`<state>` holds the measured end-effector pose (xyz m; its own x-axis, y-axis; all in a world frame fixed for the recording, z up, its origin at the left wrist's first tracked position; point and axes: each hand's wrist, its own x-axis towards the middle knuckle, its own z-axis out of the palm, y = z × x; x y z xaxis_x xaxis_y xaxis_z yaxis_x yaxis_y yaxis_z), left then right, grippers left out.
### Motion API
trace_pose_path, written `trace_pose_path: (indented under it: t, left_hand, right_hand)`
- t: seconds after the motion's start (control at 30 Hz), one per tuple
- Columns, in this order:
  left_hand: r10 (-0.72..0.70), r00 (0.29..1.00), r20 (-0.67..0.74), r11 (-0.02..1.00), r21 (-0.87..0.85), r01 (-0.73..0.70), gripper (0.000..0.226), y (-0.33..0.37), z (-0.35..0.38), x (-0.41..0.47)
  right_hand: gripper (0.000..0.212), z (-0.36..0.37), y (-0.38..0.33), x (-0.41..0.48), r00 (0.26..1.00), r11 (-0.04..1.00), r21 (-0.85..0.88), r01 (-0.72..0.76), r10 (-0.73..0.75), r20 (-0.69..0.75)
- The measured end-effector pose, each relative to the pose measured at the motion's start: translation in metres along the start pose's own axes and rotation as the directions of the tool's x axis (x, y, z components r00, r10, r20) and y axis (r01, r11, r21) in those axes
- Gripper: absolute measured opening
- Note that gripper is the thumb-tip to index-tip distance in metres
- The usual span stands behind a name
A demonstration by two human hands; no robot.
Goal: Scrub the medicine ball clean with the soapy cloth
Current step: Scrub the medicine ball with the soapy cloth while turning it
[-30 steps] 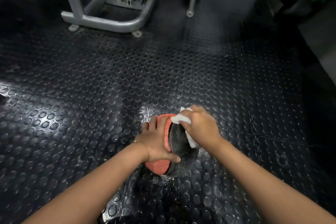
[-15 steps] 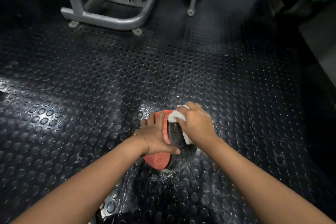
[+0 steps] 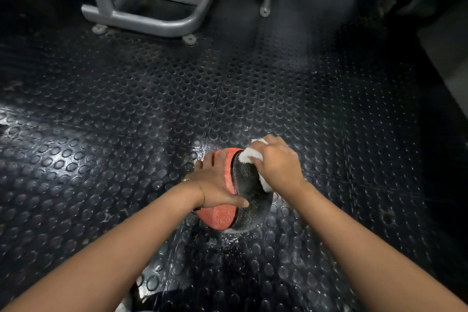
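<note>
Most of the white soapy cloth (image 3: 249, 157) is buried under my right hand (image 3: 276, 166), whose curled fingers clamp it against the top of the orange-and-black textured rubber medicine ball (image 3: 247, 185). The ball sits on the wet black studded rubber floor (image 3: 152, 109). My left hand (image 3: 215, 183) presses the orange side, fingers stretched out, as a second ago. A grey steel machine frame (image 3: 141, 20) stands well beyond.

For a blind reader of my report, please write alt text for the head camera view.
A person's right hand grips a white cloth against a red and black medicine ball, while the left hand steadies the ball on a wet, studded black floor. A grey machine frame stands behind.
</note>
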<state>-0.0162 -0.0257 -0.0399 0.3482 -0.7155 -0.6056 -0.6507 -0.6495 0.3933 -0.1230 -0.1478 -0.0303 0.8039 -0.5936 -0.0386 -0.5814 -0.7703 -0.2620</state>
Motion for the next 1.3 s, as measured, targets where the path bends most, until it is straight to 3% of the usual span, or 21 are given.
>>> trace_pose_path:
  t: [0.1, 0.27, 0.37, 0.47, 0.57, 0.67, 0.83, 1.0, 1.17, 1.3]
  left_hand:
    - [0.027, 1.000, -0.001, 1.000, 0.001, -0.027, 0.127, 0.000, 0.000, -0.001]
    - [0.078, 0.997, -0.008, 0.997, 0.005, -0.078, 0.128, -0.008, 0.002, -0.008]
    - [0.110, 0.993, -0.034, 0.991, 0.086, -0.107, 0.129, -0.007, 0.012, -0.014]
    - [0.123, 0.992, -0.020, 0.985, 0.125, -0.119, 0.131, -0.008, 0.014, -0.015]
    - [0.123, 0.992, -0.013, 0.986, 0.113, -0.121, 0.132, -0.012, 0.010, -0.013]
    - [0.118, 0.993, 0.001, 0.984, 0.136, -0.117, 0.132, -0.010, 0.012, -0.014]
    - [0.099, 0.995, -0.008, 0.987, 0.126, -0.097, 0.130, -0.006, 0.011, -0.012]
    - [0.102, 0.995, 0.003, 0.986, 0.134, -0.101, 0.130, -0.005, 0.006, -0.006]
    - [0.074, 0.997, 0.014, 0.987, 0.145, -0.075, 0.130, 0.002, 0.005, -0.002]
    - [0.098, 0.994, 0.041, 0.986, 0.128, -0.103, 0.132, -0.005, 0.004, -0.002]
  right_hand:
    - [0.029, 0.001, 0.004, -0.001, 0.999, 0.998, 0.055, -0.036, 0.035, 0.028]
    - [0.023, -0.005, 0.005, -0.033, 0.962, 0.962, 0.038, 0.271, -0.272, 0.032]
    - [0.024, -0.001, 0.014, -0.022, 0.975, 0.975, -0.043, 0.218, -0.219, -0.039]
    - [0.027, 0.001, 0.016, -0.018, 0.988, 0.991, -0.013, 0.135, -0.136, -0.077]
    - [0.018, -0.001, 0.006, -0.039, 0.945, 0.950, -0.024, 0.310, -0.311, -0.105]
    - [0.023, -0.003, 0.004, -0.050, 0.896, 0.898, -0.030, 0.438, -0.439, -0.067]
    - [0.035, -0.004, 0.004, -0.030, 0.960, 0.968, -0.091, 0.234, -0.245, -0.136]
    - [0.030, 0.002, -0.008, -0.042, 0.894, 0.901, -0.096, 0.424, -0.433, -0.114]
    - [0.037, 0.000, 0.002, -0.020, 0.944, 0.959, -0.123, 0.257, -0.276, -0.183]
    - [0.027, 0.004, -0.003, -0.038, 0.879, 0.897, -0.146, 0.417, -0.439, -0.189]
